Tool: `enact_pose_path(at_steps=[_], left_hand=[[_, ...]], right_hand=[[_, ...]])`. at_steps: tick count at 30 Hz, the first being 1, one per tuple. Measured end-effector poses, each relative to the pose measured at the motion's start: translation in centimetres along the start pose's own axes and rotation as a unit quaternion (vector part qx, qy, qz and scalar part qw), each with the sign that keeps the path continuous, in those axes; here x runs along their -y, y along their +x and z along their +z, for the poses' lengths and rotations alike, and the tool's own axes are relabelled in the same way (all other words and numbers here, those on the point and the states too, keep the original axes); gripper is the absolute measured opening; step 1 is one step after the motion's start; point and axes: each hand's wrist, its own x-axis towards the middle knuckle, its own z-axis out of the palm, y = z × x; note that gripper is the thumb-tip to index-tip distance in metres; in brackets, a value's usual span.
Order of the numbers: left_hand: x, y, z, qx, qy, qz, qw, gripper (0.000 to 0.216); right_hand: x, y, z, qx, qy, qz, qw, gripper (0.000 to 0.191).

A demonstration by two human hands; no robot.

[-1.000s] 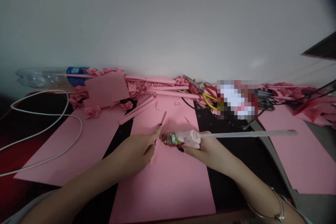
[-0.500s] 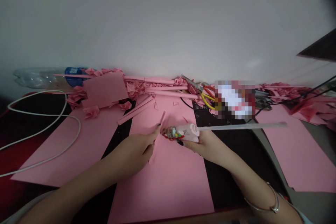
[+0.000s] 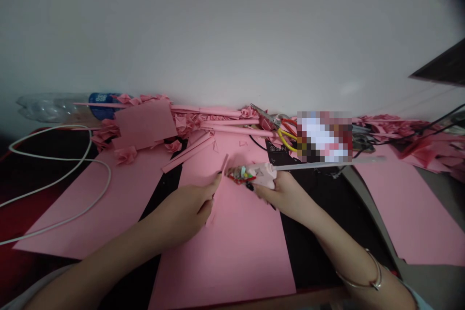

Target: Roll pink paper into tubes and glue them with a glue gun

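Observation:
My right hand [image 3: 286, 193] is closed around a small pale hot glue gun [image 3: 265, 176], thumb along its near side. A long translucent glue stick [image 3: 323, 165] juts from the gun's rear to the right. Its front end, dotted with red, green and brown, points left at a narrow pink paper strip [image 3: 224, 164]. My left hand [image 3: 196, 206] pinches this strip, index finger stretched along it and the other fingers curled. Both hands are over a large pink paper sheet [image 3: 232, 261]. Whether the nozzle touches the strip I cannot tell.
Folded pink paper flowers [image 3: 125, 155] and rolled paper tubes [image 3: 232, 129] lie along the wall. Pliers [image 3: 267, 112] and yellow-handled scissors [image 3: 286, 140] rest behind the gun. A white cable [image 3: 109, 179] loops on the left, near a plastic bottle [image 3: 54, 106].
My right hand has moved the glue gun slightly up and away from me, and the glue stick's rear end has risen. My left hand stays almost still at the strip.

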Motion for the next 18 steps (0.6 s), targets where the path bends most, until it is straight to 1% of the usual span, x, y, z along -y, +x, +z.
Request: enact_pose_path(at_steps=[3,6,10,13,15,16,18], left_hand=[[0.1,0.0,0.1,-0.005,0.004,0.007,1.0,0.06],[0.1,0.0,0.0,-0.009,0.008,0.008,1.0,0.06],[0.2,0.0,0.0,-0.011,0.009,0.003,1.0,0.06],[0.2,0.0,0.1,-0.01,0.006,0.005,1.0,0.06],[0.2,-0.1,0.2,-0.014,0.006,0.008,1.0,0.061],[0.2,-0.1,0.2,-0.018,0.007,0.008,1.0,0.062],[0.1,-0.1,0.4,-0.025,0.01,0.009,1.0,0.063]], right_hand=[[-0.2,0.5,0.0,-0.06,-0.035,0.006,0.998,0.022],[-0.3,0.7,0.0,-0.074,-0.04,0.008,0.996,0.021],[-0.2,0.6,-0.3,-0.106,-0.011,-0.003,0.994,0.016],[-0.2,0.5,-0.9,-0.146,0.006,-0.033,0.989,0.028],[-0.2,0.2,-1.4,-0.169,-0.01,-0.054,0.984,0.033],[-0.2,0.1,-1.7,-0.172,-0.028,-0.059,0.983,0.032],[-0.3,-0.2,-2.2,-0.152,-0.07,-0.061,0.984,0.029]])
